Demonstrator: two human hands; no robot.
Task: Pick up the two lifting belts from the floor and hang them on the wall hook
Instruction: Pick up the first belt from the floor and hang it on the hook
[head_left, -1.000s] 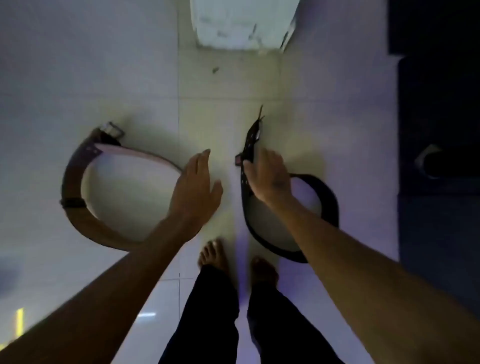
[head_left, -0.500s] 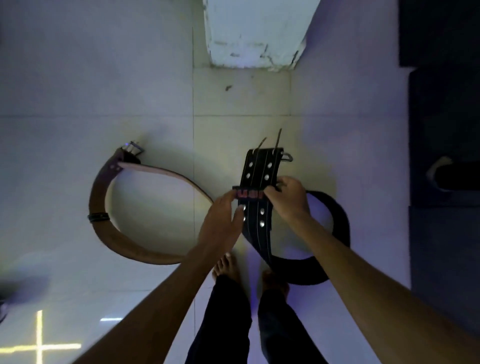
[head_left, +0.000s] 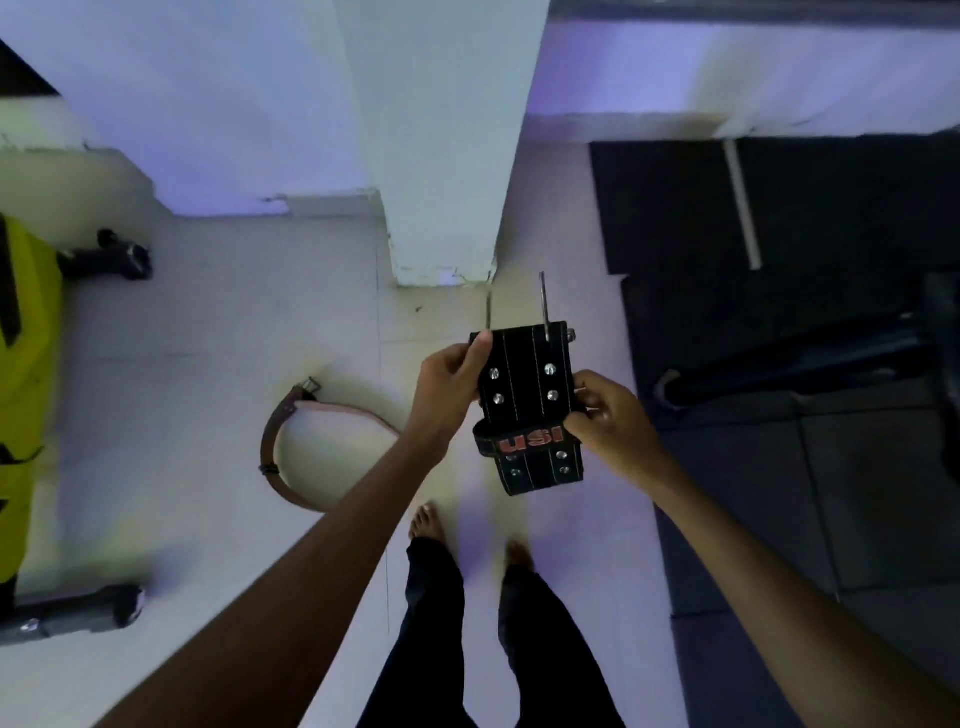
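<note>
A black lifting belt (head_left: 524, 395) with metal rivets and red lettering is held up off the floor in front of me. My left hand (head_left: 451, 382) grips its left edge near the buckle end. My right hand (head_left: 605, 415) grips its right edge at the loop with the lettering. Two buckle prongs stick up from its top. A brown lifting belt (head_left: 280, 457) lies curled on the white tiled floor to the left, partly hidden behind my left forearm. No wall hook is visible.
A white pillar (head_left: 441, 156) stands straight ahead. Dark floor mats (head_left: 779, 364) cover the right side. A yellow-green machine (head_left: 26, 364) with dark feet is at the left edge. My bare feet (head_left: 426, 519) stand on the tiles below the belt.
The black belt has been lifted off the floor and now hangs folded between both hands. I have risen, so the floor and the brown belt look farther away.
</note>
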